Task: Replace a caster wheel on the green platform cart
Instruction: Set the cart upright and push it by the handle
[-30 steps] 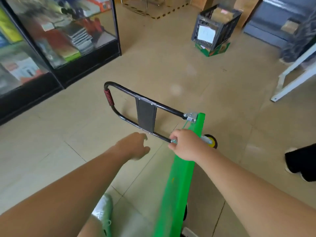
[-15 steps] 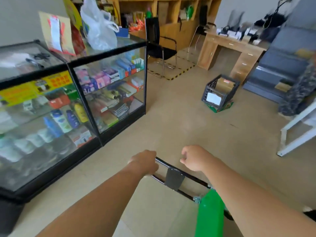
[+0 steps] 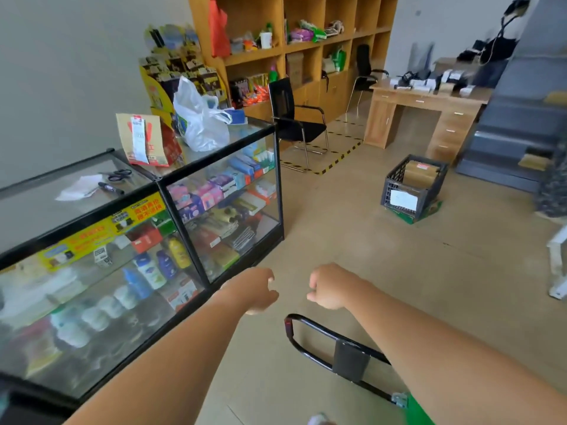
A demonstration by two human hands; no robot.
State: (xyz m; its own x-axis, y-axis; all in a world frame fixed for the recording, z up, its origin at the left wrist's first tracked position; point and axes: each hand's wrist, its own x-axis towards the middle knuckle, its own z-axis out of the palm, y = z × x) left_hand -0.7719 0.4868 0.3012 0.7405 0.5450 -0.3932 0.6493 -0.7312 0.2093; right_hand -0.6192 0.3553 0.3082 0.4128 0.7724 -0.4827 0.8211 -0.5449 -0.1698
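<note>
Left hand (image 3: 256, 291) and right hand (image 3: 329, 286) hover above cart handle (image 3: 319, 331), fingers (image 3: 273, 294) loosely curled, empty.

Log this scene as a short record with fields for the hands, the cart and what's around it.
Left hand: fingers loosely curled, holds nothing
Right hand: fingers loosely curled, holds nothing
Cart handle: black loop, lower in the picture than both hands, touched by neither
Green platform: only a corner shows at the bottom edge
Wheels: not in view
To the left: glass display counter with stocked shelves
Ahead on the floor: black crate holding boxes
</note>
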